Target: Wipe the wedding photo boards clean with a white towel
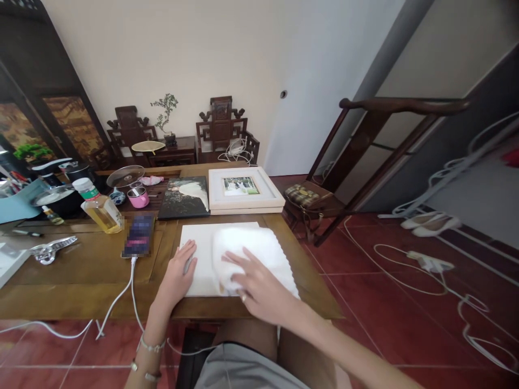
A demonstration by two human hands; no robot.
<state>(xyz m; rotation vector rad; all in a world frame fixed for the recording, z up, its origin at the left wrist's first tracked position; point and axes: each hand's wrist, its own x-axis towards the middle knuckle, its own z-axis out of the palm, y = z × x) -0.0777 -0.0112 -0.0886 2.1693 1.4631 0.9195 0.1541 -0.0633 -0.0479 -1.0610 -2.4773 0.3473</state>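
A flat white rectangular panel lies near the front edge of the wooden table. Over its right part spreads a white cloth with a scalloped edge, reaching past the panel's right side. My left hand rests on the panel's left edge, fingers stretched out and holding nothing. On top of the cloth lies my right hand, its fingers spread and pressing down, not wrapped round it. What is under the cloth is hidden.
Behind the panel are a white-framed photo and a dark picture panel. To the left lie a phone on a white cable, a bottle of yellow liquid, a pink mug and a hair clip. A wooden chair stands right.
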